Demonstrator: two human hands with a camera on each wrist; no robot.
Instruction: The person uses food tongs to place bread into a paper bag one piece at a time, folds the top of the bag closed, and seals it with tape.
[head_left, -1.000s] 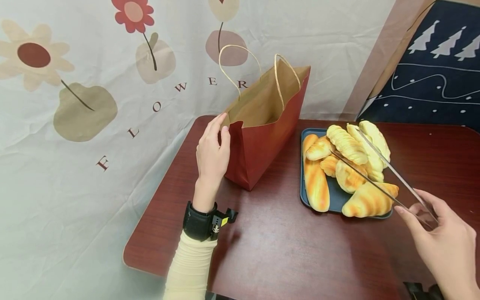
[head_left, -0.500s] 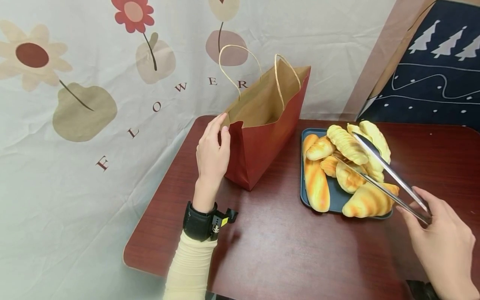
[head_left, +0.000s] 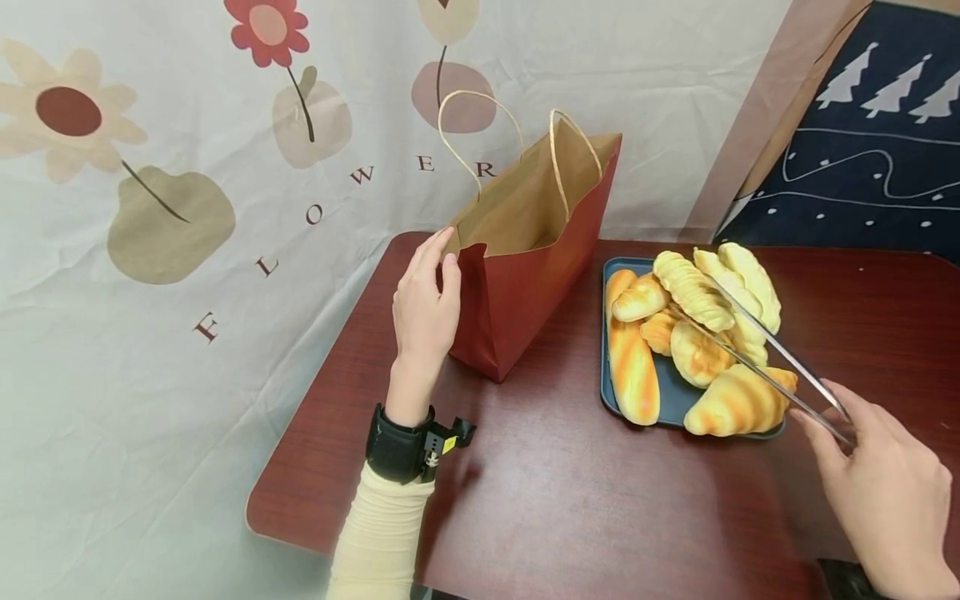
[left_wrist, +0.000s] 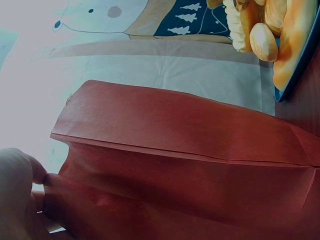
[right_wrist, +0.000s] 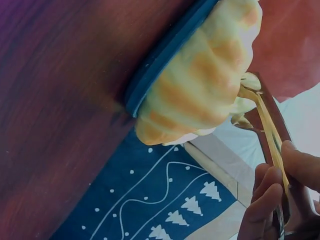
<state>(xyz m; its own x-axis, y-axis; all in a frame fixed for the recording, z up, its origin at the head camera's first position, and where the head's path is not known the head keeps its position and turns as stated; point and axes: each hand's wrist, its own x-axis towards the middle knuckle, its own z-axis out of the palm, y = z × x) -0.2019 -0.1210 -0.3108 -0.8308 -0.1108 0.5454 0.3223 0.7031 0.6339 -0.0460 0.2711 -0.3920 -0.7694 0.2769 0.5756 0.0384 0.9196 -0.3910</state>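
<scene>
My left hand [head_left: 427, 300] holds the near corner of an upright red paper bag [head_left: 525, 292], with fingertips at its rim and thumb beside the edge. In the left wrist view the bag's edge [left_wrist: 55, 185] lies between thumb and fingers. My right hand [head_left: 885, 475] grips metal tongs [head_left: 795, 367] near their hinged end. The two arms of the tongs straddle a pale ridged bread roll [head_left: 693, 287] on top of the pile. In the right wrist view a croissant-shaped bread [right_wrist: 200, 75] hides much of that roll, and the tongs' tips sit behind it.
A blue tray [head_left: 678, 408] carries several breads, among them a long loaf [head_left: 633, 367] and a braided pale one [head_left: 750, 283]. The bag's twisted handles [head_left: 558, 158] stand up over its wide mouth. A flower-printed cloth [head_left: 225, 375] hangs behind the dark red table [head_left: 570, 500].
The tongs' arms have drawn closer together around the pale ridged roll, and the right hand has shifted slightly left. The left hand and bag have stayed in place.
</scene>
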